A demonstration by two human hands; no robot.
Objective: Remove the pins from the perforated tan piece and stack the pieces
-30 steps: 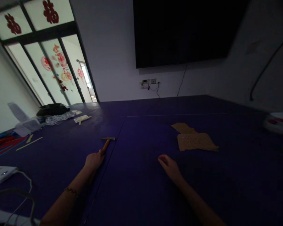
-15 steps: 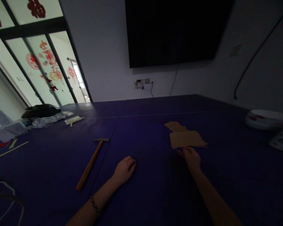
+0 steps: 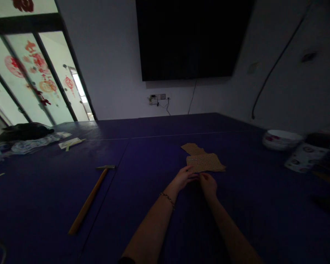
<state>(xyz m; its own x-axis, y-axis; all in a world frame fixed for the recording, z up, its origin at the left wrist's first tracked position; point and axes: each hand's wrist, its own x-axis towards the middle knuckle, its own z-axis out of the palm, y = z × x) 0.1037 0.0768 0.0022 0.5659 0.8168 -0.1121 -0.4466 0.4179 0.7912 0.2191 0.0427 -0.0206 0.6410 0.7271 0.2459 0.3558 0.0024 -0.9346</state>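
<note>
**Left hand (image 3: 183,178) and right hand (image 3: 208,186) at the brown sheets (image 3: 205,162)**

The brown sheets overlap right of the frame's centre, on the tabletop (image 3: 143,168); the left hand's grip is loosely spread by their near edge; the right hand's grip looks narrow beside it, but I cannot tell whether it pinches anything; a hammer (image 3: 89,200) lies at lower left.

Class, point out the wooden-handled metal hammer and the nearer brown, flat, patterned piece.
Wooden-handled metal hammer (image 3: 89,201): head view, middle of the wooden handle.
Nearer brown, flat, patterned piece (image 3: 206,162): head view, middle of its upper face.
</note>
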